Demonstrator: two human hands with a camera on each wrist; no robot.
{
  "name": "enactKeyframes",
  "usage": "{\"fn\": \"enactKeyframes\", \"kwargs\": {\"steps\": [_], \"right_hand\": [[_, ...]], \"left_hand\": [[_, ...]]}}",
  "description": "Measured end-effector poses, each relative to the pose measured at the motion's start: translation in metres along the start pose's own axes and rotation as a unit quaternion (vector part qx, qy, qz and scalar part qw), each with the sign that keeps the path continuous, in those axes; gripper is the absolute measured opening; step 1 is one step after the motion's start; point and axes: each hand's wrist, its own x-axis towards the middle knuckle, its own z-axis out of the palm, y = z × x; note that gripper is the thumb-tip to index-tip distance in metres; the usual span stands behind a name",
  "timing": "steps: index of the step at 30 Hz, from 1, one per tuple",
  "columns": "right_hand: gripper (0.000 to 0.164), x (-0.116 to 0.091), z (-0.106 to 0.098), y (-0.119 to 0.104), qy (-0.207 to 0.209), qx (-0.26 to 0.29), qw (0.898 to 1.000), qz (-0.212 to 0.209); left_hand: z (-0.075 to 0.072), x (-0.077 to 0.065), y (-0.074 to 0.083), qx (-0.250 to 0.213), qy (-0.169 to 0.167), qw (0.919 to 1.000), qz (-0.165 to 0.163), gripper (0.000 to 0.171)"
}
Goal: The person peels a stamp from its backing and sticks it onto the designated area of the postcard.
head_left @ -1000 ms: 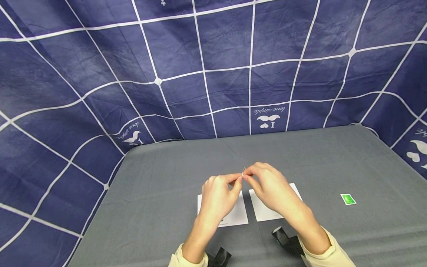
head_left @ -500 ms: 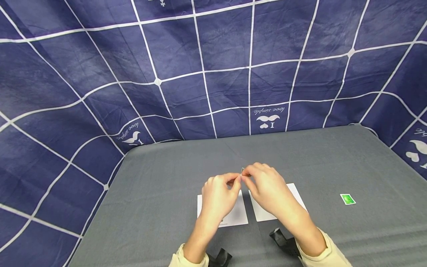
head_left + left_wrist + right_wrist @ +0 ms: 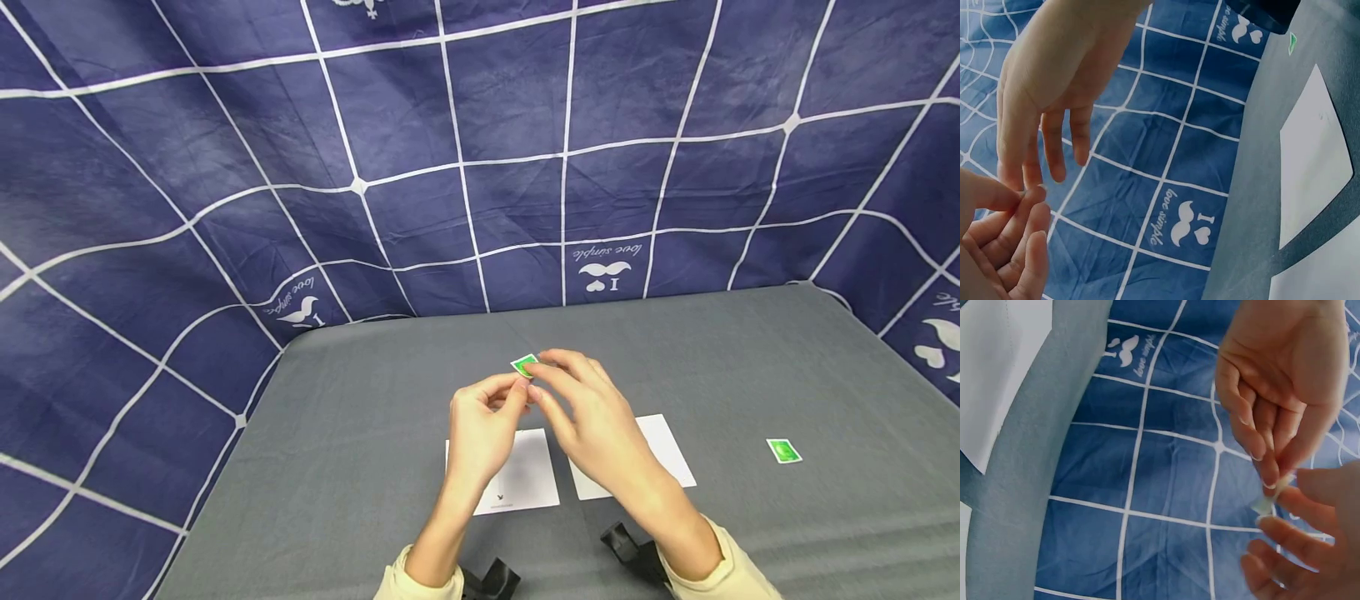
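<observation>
Above the grey table, my left hand (image 3: 480, 429) pinches a small green stamp (image 3: 524, 364) with a white border between thumb and fingertips. My right hand (image 3: 603, 417) is right beside it, its index fingertip on the stamp's face and its thumb apart below. In the right wrist view the pale underside of the stamp (image 3: 1264, 505) shows between the two hands. Seen from the left wrist, the fingers of my right hand (image 3: 1054, 81) reach down fairly straight, while the stamp is hidden by fingers. Another green stamp (image 3: 783, 451) lies flat at the right.
Two white sheets, a left one (image 3: 525, 479) with a small dark mark and a right one (image 3: 663, 446), lie under the hands. The grey tabletop (image 3: 360, 433) meets a blue, white-lined cloth (image 3: 517, 200) at the back. Black wrist mounts (image 3: 630, 546) hang below the wrists.
The held stamp has turned from edge-on to showing its green face and has moved slightly left and up. My right fingers have loosened from their pinch and spread.
</observation>
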Motion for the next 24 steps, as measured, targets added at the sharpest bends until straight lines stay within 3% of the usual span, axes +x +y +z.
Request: {"fn": "enactKeyframes", "kwargs": {"steps": [3, 8, 12, 24], "right_hand": [[0.024, 0.0000, 0.0025, 0.0010, 0.030, 0.014, 0.999, -0.013], [0.022, 0.0008, 0.0052, 0.0029, 0.050, 0.024, 0.998, -0.024], [0.021, 0.0015, 0.0060, 0.0048, 0.056, 0.021, 0.998, -0.037], [0.021, 0.0028, 0.0075, 0.0080, 0.087, 0.004, 0.994, -0.070]], "left_hand": [[-0.0002, -0.0004, 0.0016, -0.009, -0.012, 0.9999, -0.005, 0.013], [0.0000, -0.0023, 0.0035, 0.012, -0.031, 0.9994, 0.007, 0.013], [0.0009, -0.0027, 0.0030, 0.022, -0.033, 0.9990, 0.022, 0.012], [0.0017, -0.0038, 0.0060, 0.037, -0.028, 0.9985, 0.028, 0.012]]}}
